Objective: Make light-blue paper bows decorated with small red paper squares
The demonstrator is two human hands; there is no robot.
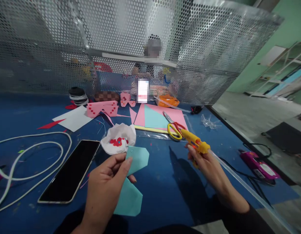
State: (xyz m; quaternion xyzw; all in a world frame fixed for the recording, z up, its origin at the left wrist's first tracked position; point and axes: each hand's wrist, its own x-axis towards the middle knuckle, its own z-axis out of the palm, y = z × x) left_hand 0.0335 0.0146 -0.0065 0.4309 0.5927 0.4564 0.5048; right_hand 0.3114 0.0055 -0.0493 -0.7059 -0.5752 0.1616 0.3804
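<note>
My left hand (108, 182) pinches a light blue paper cutout (138, 159) between thumb and fingers. The cutout has two angular lobes, one above the other, and its middle is hidden by my fingers. My right hand (204, 162) is wrapped round a yellow hot glue gun (195, 141), its nozzle pointing up and left, with a long clear glue stick (238, 178) trailing from its back. Just beyond the cutout stands a white paper-lined bowl (107, 143) with small red paper pieces (118, 141) in it. Scissors (174, 126) with yellow and red handles lie close to the nozzle.
Pink and blue paper sheets (155, 117) lie beyond the scissors. A phone (71, 170) and a looped white cable (60, 156) are at left. Pink paper bows (101, 109) stand at the back. A purple power strip (259, 165) sits right. Perforated metal panels (131, 29) close off the far side.
</note>
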